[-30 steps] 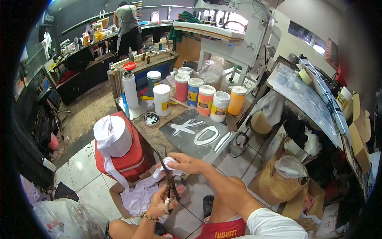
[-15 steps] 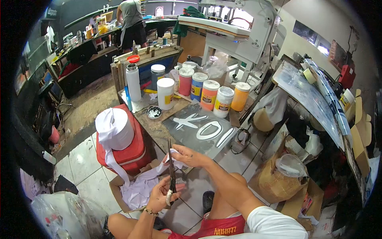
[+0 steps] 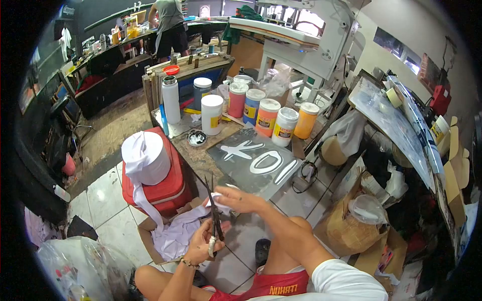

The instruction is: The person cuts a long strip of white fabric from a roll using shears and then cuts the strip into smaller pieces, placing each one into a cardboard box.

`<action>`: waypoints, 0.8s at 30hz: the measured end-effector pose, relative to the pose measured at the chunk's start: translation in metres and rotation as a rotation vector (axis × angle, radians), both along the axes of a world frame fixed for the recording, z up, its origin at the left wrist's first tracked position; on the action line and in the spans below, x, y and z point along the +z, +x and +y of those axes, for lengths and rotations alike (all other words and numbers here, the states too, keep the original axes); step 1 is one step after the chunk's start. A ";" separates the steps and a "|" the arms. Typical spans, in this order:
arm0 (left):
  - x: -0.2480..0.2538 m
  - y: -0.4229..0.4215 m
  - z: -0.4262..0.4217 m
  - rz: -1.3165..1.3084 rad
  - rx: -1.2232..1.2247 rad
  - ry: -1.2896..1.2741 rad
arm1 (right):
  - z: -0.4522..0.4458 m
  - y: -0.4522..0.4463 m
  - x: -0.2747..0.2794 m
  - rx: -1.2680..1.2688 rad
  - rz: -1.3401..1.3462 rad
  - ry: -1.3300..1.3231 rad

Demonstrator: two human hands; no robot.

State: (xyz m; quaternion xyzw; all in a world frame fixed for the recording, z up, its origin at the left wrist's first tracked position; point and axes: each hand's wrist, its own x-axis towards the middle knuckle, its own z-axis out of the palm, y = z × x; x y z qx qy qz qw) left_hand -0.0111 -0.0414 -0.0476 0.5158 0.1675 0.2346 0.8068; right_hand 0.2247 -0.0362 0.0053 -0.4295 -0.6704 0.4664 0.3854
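My left hand (image 3: 202, 243) is closed round the wrapped handles of long dark scissors (image 3: 216, 220). Their blades point up and stand slightly apart. My right hand (image 3: 240, 198), just above and to the right, pinches the end of a white fabric strip (image 3: 188, 220) at the blades. From there the strip runs down into a cardboard box (image 3: 146, 236) with a loose heap of the same cloth. It leads on up to a large white roll (image 3: 153, 160), which stands on a red cooler (image 3: 175, 193).
Behind my hands a low table (image 3: 201, 158) bears a grey board (image 3: 236, 168) with white painted letters, several paint jars (image 3: 268, 118) and a white bottle (image 3: 171, 103). Plastic bags (image 3: 83, 266) lie at left, a brown bag (image 3: 351, 226) at right. Another person (image 3: 170, 25) stands far back.
The scissor blades have parted from nearly closed. My right hand's fingers have shifted slightly over the strip, and the view has moved a little.
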 end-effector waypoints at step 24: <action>0.024 -0.008 0.021 0.054 0.495 0.104 | 0.010 -0.036 -0.027 -0.050 0.318 -0.317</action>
